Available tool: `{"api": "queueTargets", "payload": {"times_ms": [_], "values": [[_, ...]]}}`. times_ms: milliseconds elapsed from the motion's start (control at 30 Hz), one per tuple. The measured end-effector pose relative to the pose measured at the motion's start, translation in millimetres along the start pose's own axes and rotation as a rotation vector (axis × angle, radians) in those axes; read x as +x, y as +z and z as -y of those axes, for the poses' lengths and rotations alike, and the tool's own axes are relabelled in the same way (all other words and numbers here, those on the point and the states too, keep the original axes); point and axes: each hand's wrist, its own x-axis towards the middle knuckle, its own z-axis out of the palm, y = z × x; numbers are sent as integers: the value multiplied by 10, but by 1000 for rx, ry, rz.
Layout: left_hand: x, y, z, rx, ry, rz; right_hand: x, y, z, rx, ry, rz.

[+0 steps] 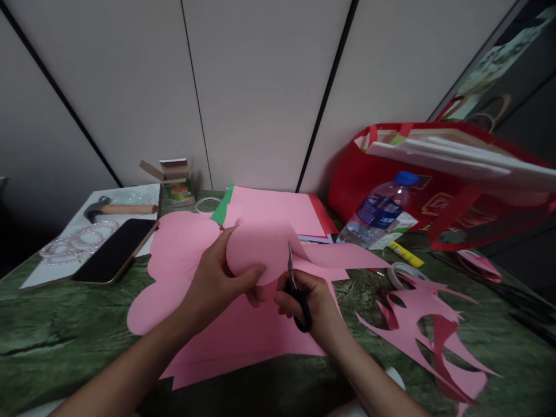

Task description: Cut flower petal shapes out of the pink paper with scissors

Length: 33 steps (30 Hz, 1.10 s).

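Note:
My left hand pinches a sheet of pink paper, thumb on top, its near edge cut into a round curve. In my right hand is a pair of scissors with black handles; the blades point away from me and meet the paper at the right of the curve. A loose strip of the same paper trails off to the right. Beneath both hands lie larger pink sheets. Rounded pink cut-outs overlap one another to the left of my left hand.
Pink paper scraps lie at right, near a tape roll and a yellow tube. A water bottle leans by a red bag. At left are a phone, a hammer and a small open box.

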Motion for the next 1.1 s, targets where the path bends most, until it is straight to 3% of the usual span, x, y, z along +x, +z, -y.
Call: {"api": "queueTargets", "payload": {"times_ms": [233, 367, 600, 900, 1100], "values": [[35, -39, 73, -50, 59, -15, 0, 2, 1, 29, -2, 1], [50, -50, 100, -5, 19, -61, -9, 28, 5, 34, 2, 24], [20, 20, 73, 54, -149, 49, -16, 35, -40, 27, 0, 68], [6, 13, 65, 168, -206, 98, 17, -41, -154, 19, -173, 126], [-15, -5, 98, 134, -229, 120, 29, -44, -149, 16, -175, 129]]}}
